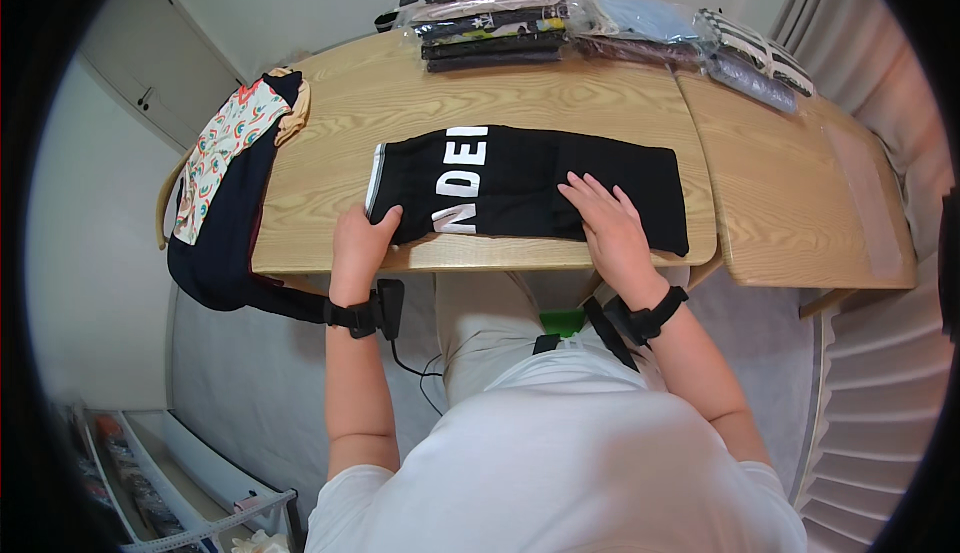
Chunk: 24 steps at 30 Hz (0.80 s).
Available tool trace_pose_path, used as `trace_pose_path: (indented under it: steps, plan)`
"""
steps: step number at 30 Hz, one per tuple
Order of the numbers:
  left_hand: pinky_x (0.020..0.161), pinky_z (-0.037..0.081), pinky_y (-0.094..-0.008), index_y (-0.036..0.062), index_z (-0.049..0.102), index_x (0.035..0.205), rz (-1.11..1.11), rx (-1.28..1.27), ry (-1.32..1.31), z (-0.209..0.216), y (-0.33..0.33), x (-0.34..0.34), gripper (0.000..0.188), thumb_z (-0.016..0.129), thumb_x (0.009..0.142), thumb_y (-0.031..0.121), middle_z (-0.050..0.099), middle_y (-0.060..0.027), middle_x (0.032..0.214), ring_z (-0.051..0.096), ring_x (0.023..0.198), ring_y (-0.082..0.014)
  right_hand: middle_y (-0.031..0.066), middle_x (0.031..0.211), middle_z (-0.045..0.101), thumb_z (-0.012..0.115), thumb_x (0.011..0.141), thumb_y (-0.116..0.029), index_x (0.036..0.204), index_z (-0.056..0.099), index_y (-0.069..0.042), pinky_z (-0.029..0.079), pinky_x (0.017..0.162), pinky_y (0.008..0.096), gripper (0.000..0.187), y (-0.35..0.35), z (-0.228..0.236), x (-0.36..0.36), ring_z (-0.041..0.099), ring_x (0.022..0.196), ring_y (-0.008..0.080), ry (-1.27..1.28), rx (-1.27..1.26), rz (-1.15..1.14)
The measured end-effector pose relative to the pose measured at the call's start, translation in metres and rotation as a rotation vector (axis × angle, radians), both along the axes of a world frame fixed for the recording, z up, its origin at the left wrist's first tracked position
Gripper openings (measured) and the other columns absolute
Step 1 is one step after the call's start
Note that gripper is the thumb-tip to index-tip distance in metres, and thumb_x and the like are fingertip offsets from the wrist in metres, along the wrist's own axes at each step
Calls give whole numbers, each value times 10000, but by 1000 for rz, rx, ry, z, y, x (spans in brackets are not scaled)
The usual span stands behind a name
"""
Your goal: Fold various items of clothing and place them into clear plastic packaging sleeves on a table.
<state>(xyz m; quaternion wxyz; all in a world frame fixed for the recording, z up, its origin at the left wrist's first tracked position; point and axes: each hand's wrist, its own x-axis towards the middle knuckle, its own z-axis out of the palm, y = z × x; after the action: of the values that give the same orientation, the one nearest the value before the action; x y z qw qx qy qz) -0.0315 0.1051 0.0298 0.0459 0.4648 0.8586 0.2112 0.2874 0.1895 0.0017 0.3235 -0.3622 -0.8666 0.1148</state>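
Observation:
A black garment (530, 173) with large white lettering lies folded into a long strip across the table in front of me. Its left end shows a white edge; whether it is a top or trousers, I cannot tell. My left hand (362, 238) holds the near left corner, thumb on top and the other fingers mostly hidden at the edge. Over the right part of the strip, my right hand (610, 223) lies flat on the cloth with its fingers stretched out. Each wrist wears a black strap with a small device.
The wooden table (330, 173) meets a second tabletop (780, 203) on the right. Bagged folded clothes (490, 23) are stacked at the back, beside more packets (640, 28). Loose clothes (230, 163) hang over a chair at left. A bin (190, 473) stands lower left.

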Motion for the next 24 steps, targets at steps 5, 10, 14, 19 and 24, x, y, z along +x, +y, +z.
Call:
trace_pose_path:
  steps: [5, 10, 14, 19, 24]
  plan:
    - [729, 485, -390, -120, 571, 1014, -49, 93, -292, -10, 6, -22, 593, 710, 746, 390, 638, -260, 917, 625, 852, -349, 49, 1314, 526, 521, 820, 17, 1241, 534, -160, 290, 1051, 454, 458, 3, 6, -3, 434, 1270, 246, 85, -62, 22]
    - [703, 487, -364, -127, 569, 1012, -80, 122, -287, -2, 9, -21, 600, 707, 751, 396, 655, -211, 928, 634, 817, -283, 42, 1330, 511, 532, 805, -13, 1231, 549, -164, 292, 1044, 458, 453, 2, -5, -2, 449, 1255, 246, -125, 121, 23]
    - [647, 457, -315, -29, 617, 968, -31, 12, -736, 14, 11, -30, 459, 696, 774, 379, 658, -99, 903, 607, 796, -170, 56, 1344, 493, 553, 840, -114, 1231, 546, -133, 296, 1041, 457, 391, -1, 2, 1, 441, 1257, 245, -138, 129, 43]
    - [685, 439, -276, 81, 641, 924, -178, 289, -1221, 55, 30, -24, 190, 646, 835, 248, 652, 2, 863, 591, 800, -107, 69, 1333, 496, 537, 876, -237, 1230, 546, -118, 292, 1042, 456, 374, -4, -1, 3, 420, 1265, 242, -110, 163, 31]
    - [566, 419, -212, -6, 641, 900, -377, 469, -964, 126, 69, 72, 203, 626, 828, 183, 638, -13, 768, 582, 634, -106, 68, 1315, 507, 530, 882, -266, 1217, 552, -110, 303, 1031, 453, 370, -2, -6, 2, 424, 1254, 238, -120, 205, -9]
